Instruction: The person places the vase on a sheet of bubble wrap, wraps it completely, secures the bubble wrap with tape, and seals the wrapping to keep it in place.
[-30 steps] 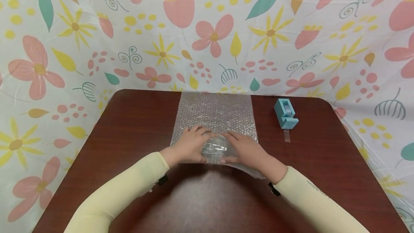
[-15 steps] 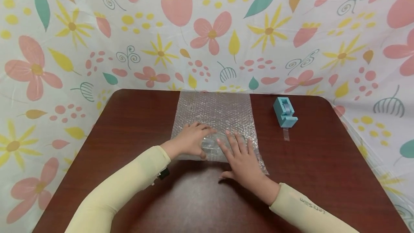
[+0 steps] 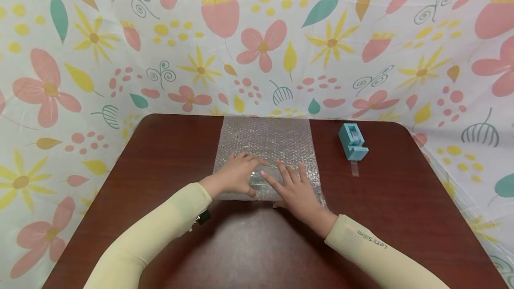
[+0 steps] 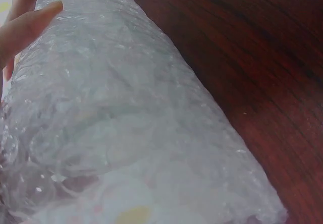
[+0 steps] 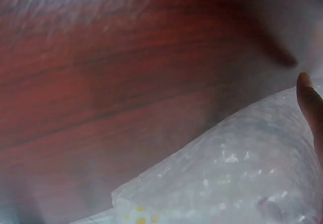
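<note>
A sheet of bubble wrap (image 3: 267, 139) lies on the table, its near end rolled into a thick bundle (image 4: 111, 82). Something clear seems to be inside, but its kind cannot be made out. My left hand (image 3: 236, 175) holds the left part of the roll, fingers over the far side and thumb at the near side. Over the right part lies my right hand (image 3: 297, 193), its fingers spread and fairly straight, its thumb near the front edge. In the right wrist view a thumb (image 5: 310, 103) shows beside the wrapped bundle.
A light-blue tape dispenser (image 3: 352, 142) stands at the back right of the dark wooden table (image 3: 168, 159), with a strip of clear tape (image 3: 355, 169) hanging from it. A flower-patterned cloth (image 3: 160, 35) surrounds the table's back and sides.
My right hand let go of the roll's right end, drew back with spread fingers, then moved slightly left and forward onto the roll. My left hand has stayed in place on it.
</note>
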Demonstrator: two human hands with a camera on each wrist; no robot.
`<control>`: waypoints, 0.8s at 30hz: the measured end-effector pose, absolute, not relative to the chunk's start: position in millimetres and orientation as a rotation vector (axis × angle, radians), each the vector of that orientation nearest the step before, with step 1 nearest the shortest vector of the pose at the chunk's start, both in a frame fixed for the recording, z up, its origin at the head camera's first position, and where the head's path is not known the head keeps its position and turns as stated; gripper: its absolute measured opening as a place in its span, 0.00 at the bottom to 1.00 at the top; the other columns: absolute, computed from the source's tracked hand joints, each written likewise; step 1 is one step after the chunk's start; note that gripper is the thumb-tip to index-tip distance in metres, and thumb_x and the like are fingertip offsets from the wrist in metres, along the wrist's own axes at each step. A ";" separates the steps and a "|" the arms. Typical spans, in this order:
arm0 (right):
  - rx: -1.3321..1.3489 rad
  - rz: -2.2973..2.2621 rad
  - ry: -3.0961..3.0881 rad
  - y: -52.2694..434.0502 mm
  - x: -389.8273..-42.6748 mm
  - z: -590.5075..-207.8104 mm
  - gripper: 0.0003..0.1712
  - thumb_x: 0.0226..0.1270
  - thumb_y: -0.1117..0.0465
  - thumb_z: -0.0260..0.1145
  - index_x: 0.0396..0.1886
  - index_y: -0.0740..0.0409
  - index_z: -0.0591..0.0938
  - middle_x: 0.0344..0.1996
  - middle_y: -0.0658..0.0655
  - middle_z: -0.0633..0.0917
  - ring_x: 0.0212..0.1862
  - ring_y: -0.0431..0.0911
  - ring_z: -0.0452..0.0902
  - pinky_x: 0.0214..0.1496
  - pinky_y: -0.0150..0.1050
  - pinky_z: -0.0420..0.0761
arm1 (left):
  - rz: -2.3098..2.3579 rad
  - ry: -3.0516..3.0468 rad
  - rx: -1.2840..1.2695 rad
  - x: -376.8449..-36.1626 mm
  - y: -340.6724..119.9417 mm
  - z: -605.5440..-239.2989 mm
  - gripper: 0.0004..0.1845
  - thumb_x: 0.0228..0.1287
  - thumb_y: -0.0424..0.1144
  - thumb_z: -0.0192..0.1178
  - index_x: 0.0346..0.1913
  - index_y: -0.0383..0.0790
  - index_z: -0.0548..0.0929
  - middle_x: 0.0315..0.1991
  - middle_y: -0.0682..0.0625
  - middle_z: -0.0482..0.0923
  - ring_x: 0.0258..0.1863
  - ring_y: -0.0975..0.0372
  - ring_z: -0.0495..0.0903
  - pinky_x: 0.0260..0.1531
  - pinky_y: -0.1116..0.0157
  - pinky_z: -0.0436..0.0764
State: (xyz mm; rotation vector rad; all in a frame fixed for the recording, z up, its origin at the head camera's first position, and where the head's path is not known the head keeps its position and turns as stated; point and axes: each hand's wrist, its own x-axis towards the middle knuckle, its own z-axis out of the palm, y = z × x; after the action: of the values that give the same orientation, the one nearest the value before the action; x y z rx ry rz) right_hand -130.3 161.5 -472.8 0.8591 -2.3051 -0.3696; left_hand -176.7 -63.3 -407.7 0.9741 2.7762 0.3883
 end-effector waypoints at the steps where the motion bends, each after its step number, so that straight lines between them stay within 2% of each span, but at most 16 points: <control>1: 0.869 -0.369 -2.307 161.7 -131.1 -472.6 0.88 0.33 0.24 0.79 0.85 0.42 0.34 0.65 0.64 0.79 0.55 0.57 0.83 0.61 0.57 0.82 | 0.403 2.775 0.968 -176.7 -63.2 -408.2 0.52 0.43 0.52 0.83 0.74 0.49 0.70 0.73 0.46 0.73 0.72 0.44 0.69 0.67 0.35 0.69; 5: 0.899 -0.308 -2.365 161.0 -133.8 -470.3 0.71 0.41 0.30 0.80 0.81 0.41 0.53 0.59 0.64 0.82 0.51 0.57 0.83 0.57 0.52 0.84 | 0.451 2.767 0.945 -178.3 -62.8 -408.8 0.52 0.41 0.51 0.84 0.73 0.46 0.70 0.72 0.45 0.74 0.71 0.44 0.70 0.68 0.35 0.68; 8: 0.909 -0.237 -2.428 160.2 -136.1 -467.2 0.64 0.41 0.35 0.83 0.77 0.40 0.60 0.57 0.64 0.82 0.51 0.58 0.84 0.56 0.53 0.84 | 0.479 2.757 0.929 -181.0 -62.7 -408.0 0.51 0.41 0.50 0.84 0.72 0.45 0.71 0.72 0.45 0.74 0.71 0.44 0.70 0.68 0.36 0.68; 14: 0.920 -0.073 -2.503 159.7 -141.2 -462.6 0.61 0.39 0.40 0.86 0.74 0.39 0.66 0.55 0.64 0.83 0.50 0.59 0.85 0.55 0.55 0.83 | 0.481 2.732 0.903 -187.8 -62.1 -406.9 0.50 0.41 0.49 0.83 0.71 0.45 0.72 0.72 0.46 0.74 0.71 0.43 0.71 0.68 0.36 0.69; 24: 0.895 0.039 -2.606 160.7 -151.4 -457.3 0.58 0.38 0.41 0.86 0.74 0.38 0.71 0.52 0.63 0.84 0.50 0.60 0.84 0.51 0.55 0.83 | 0.508 2.663 0.881 -202.5 -59.3 -404.7 0.50 0.41 0.48 0.82 0.72 0.44 0.72 0.72 0.44 0.73 0.71 0.43 0.72 0.68 0.36 0.70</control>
State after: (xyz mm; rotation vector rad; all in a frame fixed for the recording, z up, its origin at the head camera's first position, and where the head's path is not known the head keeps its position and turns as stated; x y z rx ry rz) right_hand -151.4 160.7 -457.3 0.8954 -2.6062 0.0386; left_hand -202.5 -59.3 -404.7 0.8809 2.6630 0.5080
